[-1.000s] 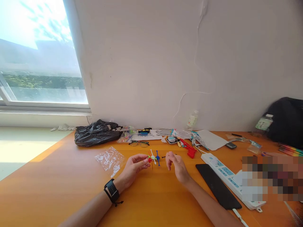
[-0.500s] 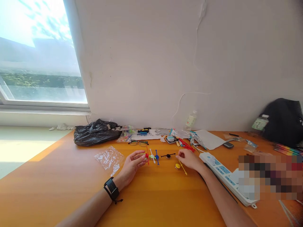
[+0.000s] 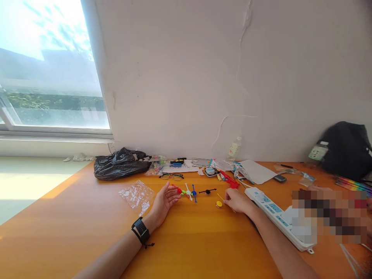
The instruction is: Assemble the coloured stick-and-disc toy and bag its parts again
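Observation:
My left hand (image 3: 163,202) lies on its side on the table, fingers loosely curved and apart, beside a small red plastic arrow piece (image 3: 179,191). Right of that piece, in a row, are a bright green piece (image 3: 184,192), a white arrow piece (image 3: 188,192) and a blue arrow piece (image 3: 194,193). A black arrow piece (image 3: 207,192) lies further right. Between the fingertips of my right hand (image 3: 236,200) is a thin yellow arrow (image 3: 220,197), partly hidden by the fingers. Just left of that hand sits a round yellow suction-cup piece (image 3: 219,204).
A clear plastic wrapper (image 3: 138,197) lies left of my left hand. Glasses (image 3: 171,176), a black plastic bag (image 3: 120,164) and a red plastic part (image 3: 230,180) are behind. To the right runs a white power strip (image 3: 276,213); a bottle (image 3: 235,148) stands near the wall.
My left fingers have loosened from the red piece, which has tipped over. The right hand has moved slightly towards me and turned the yellow arrow, whose end now points away to the left.

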Action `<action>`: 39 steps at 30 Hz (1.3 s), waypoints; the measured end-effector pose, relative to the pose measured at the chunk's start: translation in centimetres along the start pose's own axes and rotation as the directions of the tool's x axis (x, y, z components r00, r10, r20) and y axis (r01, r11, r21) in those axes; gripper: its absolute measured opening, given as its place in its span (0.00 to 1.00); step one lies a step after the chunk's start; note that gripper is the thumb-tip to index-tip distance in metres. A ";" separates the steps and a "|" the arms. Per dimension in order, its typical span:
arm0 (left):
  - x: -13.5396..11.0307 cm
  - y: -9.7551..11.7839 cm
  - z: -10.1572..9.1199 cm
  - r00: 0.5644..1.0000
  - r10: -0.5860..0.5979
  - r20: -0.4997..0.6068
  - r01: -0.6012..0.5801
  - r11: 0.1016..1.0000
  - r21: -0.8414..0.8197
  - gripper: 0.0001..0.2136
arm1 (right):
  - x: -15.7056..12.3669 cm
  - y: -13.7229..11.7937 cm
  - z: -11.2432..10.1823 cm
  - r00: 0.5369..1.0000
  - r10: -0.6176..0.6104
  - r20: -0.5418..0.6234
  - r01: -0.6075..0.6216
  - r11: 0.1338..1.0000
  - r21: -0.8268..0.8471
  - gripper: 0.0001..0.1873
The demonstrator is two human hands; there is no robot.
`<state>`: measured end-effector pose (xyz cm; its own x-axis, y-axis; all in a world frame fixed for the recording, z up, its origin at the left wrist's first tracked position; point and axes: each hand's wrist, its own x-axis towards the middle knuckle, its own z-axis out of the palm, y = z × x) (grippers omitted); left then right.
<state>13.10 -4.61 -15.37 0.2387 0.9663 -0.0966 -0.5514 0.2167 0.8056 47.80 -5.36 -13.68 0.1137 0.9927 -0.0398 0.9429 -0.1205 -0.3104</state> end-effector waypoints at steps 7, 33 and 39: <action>-1.5 -0.3 1.3 0.980 0.180 0.080 -0.193 0.799 0.569 0.11 | -1.1 -0.8 0.0 0.989 -0.026 -0.147 0.030 0.999 0.025 0.09; -1.8 -1.5 0.2 0.819 0.392 0.418 -0.473 0.050 0.880 0.07 | -3.4 -3.4 2.1 0.972 -0.231 -0.049 0.233 0.972 0.026 0.08; -1.5 -1.5 0.1 0.842 0.332 0.425 -0.498 0.176 0.849 0.08 | -3.3 -3.0 2.7 0.975 -0.213 -0.067 0.211 0.977 -0.041 0.04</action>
<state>13.67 -6.39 -16.37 0.3577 0.8262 0.4352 0.4625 -0.5616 0.6861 43.72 -8.23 -15.20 -0.0694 0.9934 0.0908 0.9577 0.0918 -0.2727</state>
